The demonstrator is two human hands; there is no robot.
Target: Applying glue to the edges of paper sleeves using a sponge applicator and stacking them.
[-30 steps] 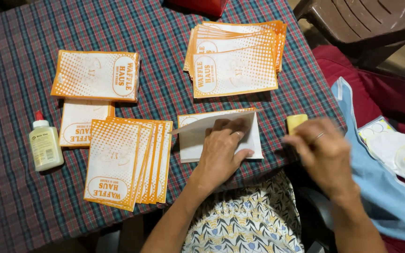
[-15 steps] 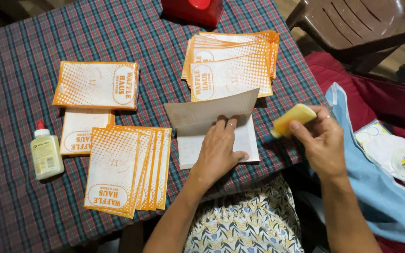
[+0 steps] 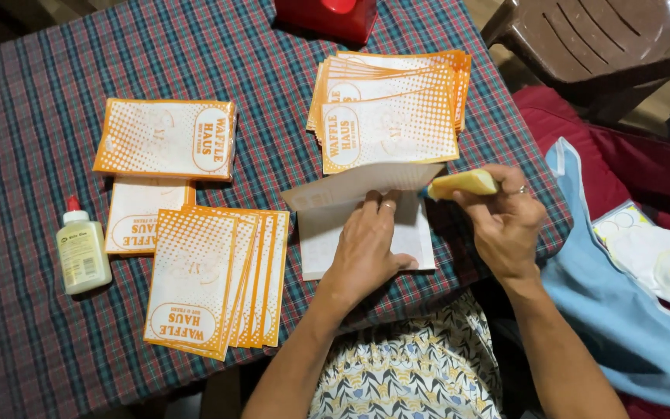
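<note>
A: Change since half a second back?

B: The yellow sponge [image 3: 463, 184] has been brought leftward and lower, and its tip is now met with the right end of the raised flap [image 3: 366, 186]. Earlier it was held clear of the paper, off to the right. The flap itself is seen tipped a little flatter than before. The left hand [image 3: 366, 252] has hardly been moved.

A: Fingers?

B: Left hand laid flat on the white paper bag [image 3: 416, 240], fingers held close together and pointed up toward the fold line, thumb stretched out along the lower right of the sheet. Right hand [image 3: 505, 225] closed in a pinch — the sponge is gripped between thumb and curled fingers, a ring noted on one finger.

A: The bag's look and place?

B: Plain white on the side shown, lying on the checked tablecloth [image 3: 40, 116] near the table's front edge, directly ahead of the person. Its upper flap is lifted, greyish on the underside, standing at a slant over the sheet.

A: Surroundings?

B: A fanned stack of orange-printed bags [image 3: 389, 109] just behind the flap; another fanned set [image 3: 211, 279] to the left; two more piles further left. A glue bottle [image 3: 81, 248] with a red cap is stood by the far left — well apart from both hands.
</note>
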